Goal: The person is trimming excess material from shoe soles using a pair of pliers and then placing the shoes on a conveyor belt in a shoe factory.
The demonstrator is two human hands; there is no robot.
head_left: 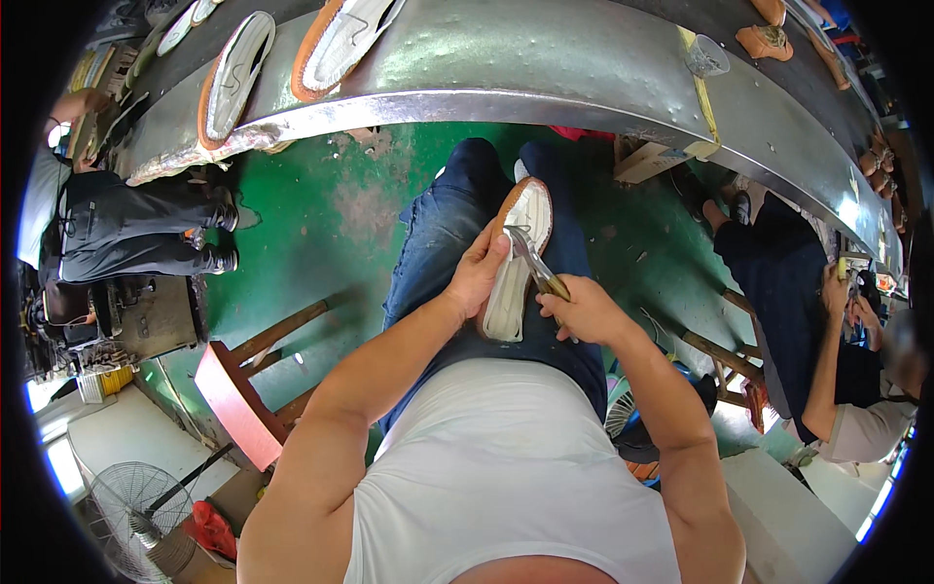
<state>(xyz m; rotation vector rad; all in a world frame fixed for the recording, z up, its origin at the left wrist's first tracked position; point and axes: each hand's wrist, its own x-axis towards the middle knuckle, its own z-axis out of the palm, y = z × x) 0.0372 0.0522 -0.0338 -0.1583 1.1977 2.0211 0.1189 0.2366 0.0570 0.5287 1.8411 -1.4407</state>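
Two-handed: held shoe (508, 304) over jeans (426, 232), clasped along its side in left hand (477, 273); wrapped right hand (590, 310) around pliers (534, 262), aiming them at the shoe's pale face; seemingly called for firm support, wrist control, no scuffing

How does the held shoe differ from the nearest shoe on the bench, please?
The held shoe is over the jeans; the other shoe is on the bench. The left hand grips the held shoe, pliers in the right hand meeting it; the other shoe shows no hand. Both have pale faces, brown edges.
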